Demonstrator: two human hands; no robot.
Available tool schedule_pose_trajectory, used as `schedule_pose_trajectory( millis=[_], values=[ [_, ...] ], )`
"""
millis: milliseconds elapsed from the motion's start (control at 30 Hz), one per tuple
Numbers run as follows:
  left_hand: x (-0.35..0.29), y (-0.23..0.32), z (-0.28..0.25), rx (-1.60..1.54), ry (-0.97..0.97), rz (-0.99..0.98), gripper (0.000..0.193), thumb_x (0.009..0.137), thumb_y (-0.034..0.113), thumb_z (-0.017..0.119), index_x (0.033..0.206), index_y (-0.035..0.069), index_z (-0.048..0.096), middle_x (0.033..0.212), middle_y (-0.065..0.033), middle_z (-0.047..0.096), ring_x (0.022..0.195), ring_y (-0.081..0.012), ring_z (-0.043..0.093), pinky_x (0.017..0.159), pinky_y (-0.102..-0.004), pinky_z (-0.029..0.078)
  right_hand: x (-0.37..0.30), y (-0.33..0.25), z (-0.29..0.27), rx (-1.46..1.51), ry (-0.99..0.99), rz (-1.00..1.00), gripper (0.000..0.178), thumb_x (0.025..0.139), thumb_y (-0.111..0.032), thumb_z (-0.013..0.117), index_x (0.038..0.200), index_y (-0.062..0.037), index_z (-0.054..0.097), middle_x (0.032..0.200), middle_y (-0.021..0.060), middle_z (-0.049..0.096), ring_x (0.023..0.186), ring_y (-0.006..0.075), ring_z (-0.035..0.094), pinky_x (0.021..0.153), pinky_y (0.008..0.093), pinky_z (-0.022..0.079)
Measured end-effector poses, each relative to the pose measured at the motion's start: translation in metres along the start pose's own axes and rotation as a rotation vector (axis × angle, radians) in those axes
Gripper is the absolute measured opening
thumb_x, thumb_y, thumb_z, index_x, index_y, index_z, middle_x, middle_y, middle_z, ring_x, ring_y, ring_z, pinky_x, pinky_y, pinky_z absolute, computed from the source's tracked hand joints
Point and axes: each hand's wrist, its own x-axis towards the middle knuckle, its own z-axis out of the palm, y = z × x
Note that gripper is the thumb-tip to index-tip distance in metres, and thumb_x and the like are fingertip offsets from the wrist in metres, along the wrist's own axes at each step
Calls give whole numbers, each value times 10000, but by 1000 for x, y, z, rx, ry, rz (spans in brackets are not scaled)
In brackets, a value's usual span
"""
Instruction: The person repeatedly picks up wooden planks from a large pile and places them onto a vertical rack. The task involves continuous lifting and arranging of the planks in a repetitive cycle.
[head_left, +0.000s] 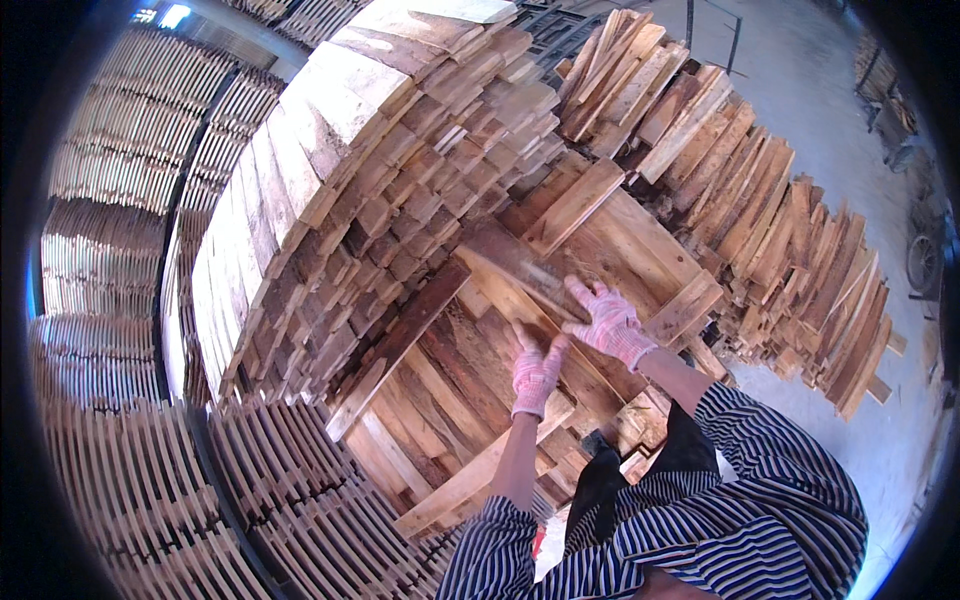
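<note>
My left hand (537, 378), in a pink-and-white knit glove, has its index finger and thumb stretched apart. It is over a light wooden plank (505, 292) in the middle of a low pile of boards. Just to its right, my right hand (612, 326) wears a matching glove, its fingers spread and pointing away to the left. A darker, partly blurred plank (515, 262) runs slantwise close to the right fingertips; whether they touch it I cannot tell. Flat boards (440, 385) lie side by side on the left, with a crosswise wooden strip (465, 493) along their near edge.
A tall stack of planks (400, 215), its cut ends facing me, rises at far left. Rough wooden slats (790, 260) form a long heap on the right, beside the concrete floor (800, 100). Spaced rows of thin boards (130, 480) fill the left side.
</note>
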Motion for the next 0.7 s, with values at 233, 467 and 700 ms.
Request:
schedule_pose_trajectory(
  millis=[233,467,700],
  values=[
    [7,-5,4,600,-194,-13,1213,829,683,630,1595,-1,-16,1646,-306,44,1522,-499,27,1204,-632,49,29,0,62,-163,29,20,615,908,-278,634,1479,-193,422,1507,194,441,1225,424,536,980,518,480],
    [5,-23,10,619,-92,113,1250,806,728,625,1589,-23,5,1612,-365,88,1495,-543,107,1172,-685,108,45,-7,50,-17,140,-85,565,852,-190,664,1389,-150,491,1299,170,554,1132,381,579,897,490,509],
    [16,-1,5,708,-110,-15,1120,878,716,543,1604,38,26,1621,-340,81,1456,-586,167,1167,-682,160,31,18,42,-56,235,-166,585,879,-264,682,1421,-140,498,1331,229,533,1182,396,566,978,500,486]
  ],
)
